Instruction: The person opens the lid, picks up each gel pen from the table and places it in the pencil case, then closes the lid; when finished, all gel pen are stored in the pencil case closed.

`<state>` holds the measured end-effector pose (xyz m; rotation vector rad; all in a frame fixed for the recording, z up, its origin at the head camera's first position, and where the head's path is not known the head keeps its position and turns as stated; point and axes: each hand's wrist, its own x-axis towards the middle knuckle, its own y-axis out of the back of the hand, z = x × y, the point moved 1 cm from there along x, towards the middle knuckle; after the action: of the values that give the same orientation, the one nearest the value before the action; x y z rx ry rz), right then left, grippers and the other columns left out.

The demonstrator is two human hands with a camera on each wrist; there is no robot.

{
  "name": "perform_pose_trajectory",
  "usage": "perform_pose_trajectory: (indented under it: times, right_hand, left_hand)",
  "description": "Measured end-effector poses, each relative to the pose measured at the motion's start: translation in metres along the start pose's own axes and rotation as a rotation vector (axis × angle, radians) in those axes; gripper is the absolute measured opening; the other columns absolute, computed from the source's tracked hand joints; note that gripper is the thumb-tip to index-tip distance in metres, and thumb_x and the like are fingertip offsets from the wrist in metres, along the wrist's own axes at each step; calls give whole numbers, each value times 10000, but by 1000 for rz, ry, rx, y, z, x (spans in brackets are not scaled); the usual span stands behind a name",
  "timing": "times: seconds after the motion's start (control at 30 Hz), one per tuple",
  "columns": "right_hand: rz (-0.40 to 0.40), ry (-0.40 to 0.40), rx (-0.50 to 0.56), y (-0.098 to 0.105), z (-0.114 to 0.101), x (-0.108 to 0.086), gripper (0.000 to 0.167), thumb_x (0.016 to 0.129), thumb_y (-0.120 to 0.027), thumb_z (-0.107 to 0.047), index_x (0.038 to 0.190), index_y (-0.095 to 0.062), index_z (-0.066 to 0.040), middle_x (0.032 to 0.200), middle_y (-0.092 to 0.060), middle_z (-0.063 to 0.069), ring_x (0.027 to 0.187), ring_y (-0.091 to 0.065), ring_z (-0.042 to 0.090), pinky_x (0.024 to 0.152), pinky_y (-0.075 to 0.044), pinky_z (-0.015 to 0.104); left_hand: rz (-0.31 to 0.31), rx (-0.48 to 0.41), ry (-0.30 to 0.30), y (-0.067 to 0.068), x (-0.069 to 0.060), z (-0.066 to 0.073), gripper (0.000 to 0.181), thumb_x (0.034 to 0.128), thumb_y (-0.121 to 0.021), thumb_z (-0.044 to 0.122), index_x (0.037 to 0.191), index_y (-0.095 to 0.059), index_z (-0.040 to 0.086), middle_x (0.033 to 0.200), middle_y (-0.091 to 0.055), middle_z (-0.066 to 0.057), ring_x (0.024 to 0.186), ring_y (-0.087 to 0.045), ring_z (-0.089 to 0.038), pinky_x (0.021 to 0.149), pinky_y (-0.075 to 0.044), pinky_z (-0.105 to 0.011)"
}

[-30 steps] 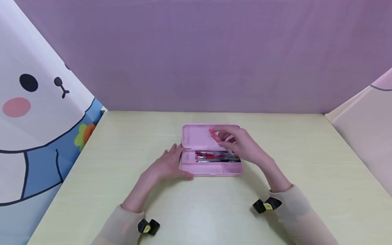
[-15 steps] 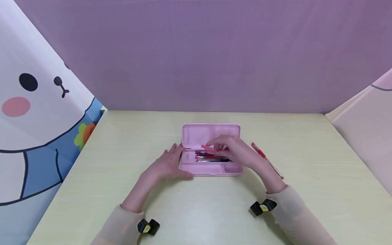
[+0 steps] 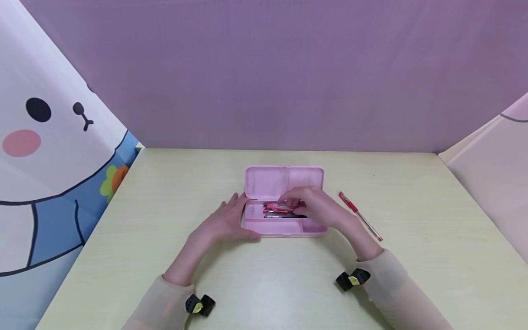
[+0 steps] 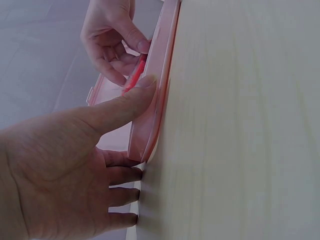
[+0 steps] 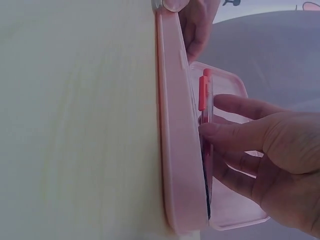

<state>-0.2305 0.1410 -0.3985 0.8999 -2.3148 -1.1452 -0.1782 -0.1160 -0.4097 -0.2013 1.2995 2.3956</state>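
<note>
An open pink pencil case (image 3: 272,226) lies on the table, lid folded back. My left hand (image 3: 227,223) holds its left end, with the thumb along the front wall and the other fingers at the side. Several pens (image 3: 270,216) lie in the long compartment. My right hand (image 3: 315,205) pinches a pen with a red clip (image 5: 203,93) between thumb and fingers, low over that compartment and lengthwise with it. In the head view, the right fingers cover the right part of the pens. Another pen, red-capped and clear-barrelled (image 3: 360,216), lies on the table beside my right forearm.
The pale wooden table (image 3: 272,284) ends at a purple backdrop (image 3: 288,78). A cartoon-printed cloth (image 3: 57,183) hangs at the left, and a pale panel (image 3: 495,174) stands at the right. A small black camera (image 3: 352,279) sits on my right wrist.
My right hand has lowered the pen from over the lid into the compartment area, turning it lengthwise. The pen on the table has come into sight from behind the forearm. My left hand has stayed still.
</note>
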Motion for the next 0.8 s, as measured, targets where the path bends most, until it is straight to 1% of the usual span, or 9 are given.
perform_pose_trajectory:
  times: [0.13, 0.27, 0.3, 0.43, 0.53, 0.6, 0.7, 0.8]
  right_hand:
    - [-10, -11, -6, -1, 0, 0, 366, 874, -731, 98, 1194, -745, -79, 985, -768, 26, 914, -718, 177, 853, -643, 341]
    - [-14, -34, -12, 0, 0, -2, 362, 887, -717, 97, 1204, -738, -77, 987, -773, 28, 917, -723, 170, 859, -640, 338]
    - [-13, -39, -12, 1, 0, -2, 363, 886, -719, 95, 1205, -738, -78, 992, -776, 31, 919, -725, 169, 861, -641, 342]
    - [8, -47, -21, 6, 2, -5, 353, 886, -729, 79, 1203, -739, -77, 1006, -782, 47, 930, -728, 165, 866, -639, 368]
    - [58, -43, -18, 14, 5, -10, 331, 897, -726, 58, 1206, -735, -61, 1013, -777, 69, 931, -727, 176, 855, -640, 380]
    - [97, -48, 4, 21, 8, -14, 325, 912, -716, 42, 1222, -728, -54, 1033, -766, 81, 937, -721, 186, 845, -640, 377]
    - [163, -61, 48, 31, 17, -24, 339, 928, -711, 15, 1259, -712, -59, 1064, -757, 98, 954, -715, 199, 822, -639, 349]
    - [236, -81, 81, 42, 28, -37, 370, 935, -706, 7, 1296, -692, -69, 1091, -755, 116, 962, -710, 214, 797, -634, 296]
  left_hand:
    - [1, 1, 6, 0, 0, 1, 1110, 765, -866, 481, 1629, -254, 147, 1718, -175, -219, 1612, -117, -421, 1280, -178, -675]
    - [1, -7, 10, -1, 0, 1, 1101, 760, -869, 478, 1624, -267, 156, 1722, -172, -206, 1620, -103, -395, 1303, -157, -634]
    - [3, -7, 8, -1, 0, 1, 1100, 759, -870, 475, 1622, -270, 151, 1719, -178, -212, 1617, -110, -405, 1297, -164, -645]
    - [5, -13, 8, -2, 0, -1, 1094, 758, -872, 471, 1619, -277, 155, 1720, -185, -206, 1618, -109, -400, 1296, -165, -648]
    - [5, -15, 5, -2, 1, -2, 1086, 759, -871, 471, 1617, -282, 163, 1723, -185, -194, 1623, -103, -387, 1298, -164, -644]
    - [5, -14, -4, -2, 1, -2, 1082, 759, -872, 468, 1614, -285, 159, 1721, -190, -197, 1621, -106, -391, 1297, -165, -647]
    - [5, -13, -15, -1, 0, -2, 1076, 760, -872, 460, 1610, -289, 151, 1719, -196, -200, 1621, -107, -391, 1301, -161, -640]
    - [7, -14, -21, 0, 0, -2, 1072, 761, -871, 455, 1607, -293, 140, 1717, -204, -199, 1622, -107, -388, 1312, -149, -618]
